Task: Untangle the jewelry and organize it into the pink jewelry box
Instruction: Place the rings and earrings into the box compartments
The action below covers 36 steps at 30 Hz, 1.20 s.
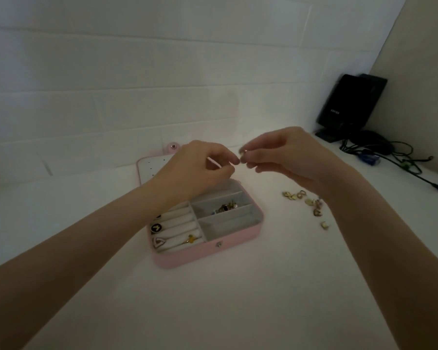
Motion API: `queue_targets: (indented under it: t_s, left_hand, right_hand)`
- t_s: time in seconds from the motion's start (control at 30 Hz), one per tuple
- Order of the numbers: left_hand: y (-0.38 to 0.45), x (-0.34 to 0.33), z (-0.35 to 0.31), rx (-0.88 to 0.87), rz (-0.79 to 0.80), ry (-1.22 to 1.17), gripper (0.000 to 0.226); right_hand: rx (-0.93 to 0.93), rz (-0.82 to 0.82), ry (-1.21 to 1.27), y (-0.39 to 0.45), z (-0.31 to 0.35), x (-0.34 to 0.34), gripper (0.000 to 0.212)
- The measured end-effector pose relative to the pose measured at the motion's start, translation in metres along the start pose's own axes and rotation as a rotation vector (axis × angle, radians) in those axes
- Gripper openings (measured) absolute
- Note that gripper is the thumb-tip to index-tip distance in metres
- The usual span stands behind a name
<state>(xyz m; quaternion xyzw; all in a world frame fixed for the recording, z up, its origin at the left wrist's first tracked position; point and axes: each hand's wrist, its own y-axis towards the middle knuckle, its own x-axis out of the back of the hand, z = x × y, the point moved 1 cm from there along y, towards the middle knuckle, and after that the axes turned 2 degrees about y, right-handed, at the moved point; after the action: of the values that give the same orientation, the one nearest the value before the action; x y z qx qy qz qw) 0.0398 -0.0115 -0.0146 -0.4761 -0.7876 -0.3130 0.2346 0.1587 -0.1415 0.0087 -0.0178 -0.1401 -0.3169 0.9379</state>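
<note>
Looking down, we see our white worktop, then the open pink jewelry box on it, then our left hand and right hand above the box, both pinching one tiny ring between curled fingertips, with little gold pieces lying just right of the box.

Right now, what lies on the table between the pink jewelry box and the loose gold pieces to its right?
Nothing: in the head view, the white table is bare between the pink jewelry box and the loose gold pieces.
</note>
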Motion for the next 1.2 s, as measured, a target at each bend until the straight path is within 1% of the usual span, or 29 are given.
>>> queue_targets:
  t_s: [0.03,0.1,0.17,0.27,0.37,0.63,0.7,0.8,0.87,0.97,1.1,1.17,1.2]
  left_hand:
    - [-0.004,0.002,-0.001,0.03,-0.019,-0.114,0.013]
    - [-0.012,0.007,0.0,0.1,-0.046,-0.335,0.012]
    - [-0.019,0.015,0.003,0.133,-0.072,-0.406,0.014]
    - [-0.028,0.022,0.011,0.156,-0.106,-0.407,0.018]
    - [-0.033,0.027,0.016,0.169,-0.137,-0.389,0.01]
    - [-0.033,0.033,0.022,0.253,-0.074,-0.488,0.008]
    - [-0.033,0.033,0.023,0.286,-0.055,-0.53,0.009]
    - [-0.034,0.032,0.022,0.328,-0.013,-0.581,0.011]
    - [-0.034,0.031,0.02,0.334,-0.008,-0.564,0.01]
    - [-0.031,0.03,0.016,0.336,-0.002,-0.5,0.006]
    - [-0.027,0.031,0.011,0.374,0.013,-0.495,0.011]
    - [-0.025,0.03,0.009,0.379,0.006,-0.485,0.012]
    - [-0.023,0.029,0.008,0.378,0.006,-0.482,0.013]
  right_hand:
    - [-0.006,0.067,0.051,-0.002,0.005,-0.007,0.01]
    - [-0.022,0.137,0.108,-0.003,0.009,-0.021,0.009]
    - [-0.034,0.148,0.153,-0.001,0.009,-0.033,0.009]
    - [-0.048,0.136,0.168,0.001,0.007,-0.047,0.006]
    - [-0.059,0.141,0.148,0.002,0.005,-0.053,0.003]
    - [0.007,0.193,0.089,-0.001,0.007,-0.054,0.019]
    - [0.048,0.158,0.015,0.0,0.007,-0.055,0.02]
    - [0.14,0.082,-0.088,-0.001,0.009,-0.056,0.014]
    - [0.193,0.053,-0.141,-0.002,0.01,-0.056,0.011]
    - [0.241,0.007,-0.197,-0.001,0.007,-0.056,0.012]
    - [0.38,-0.073,-0.37,-0.001,0.008,-0.053,0.016]
    - [0.391,-0.067,-0.379,-0.001,0.008,-0.051,0.017]
    - [0.362,-0.042,-0.348,-0.001,0.008,-0.05,0.016]
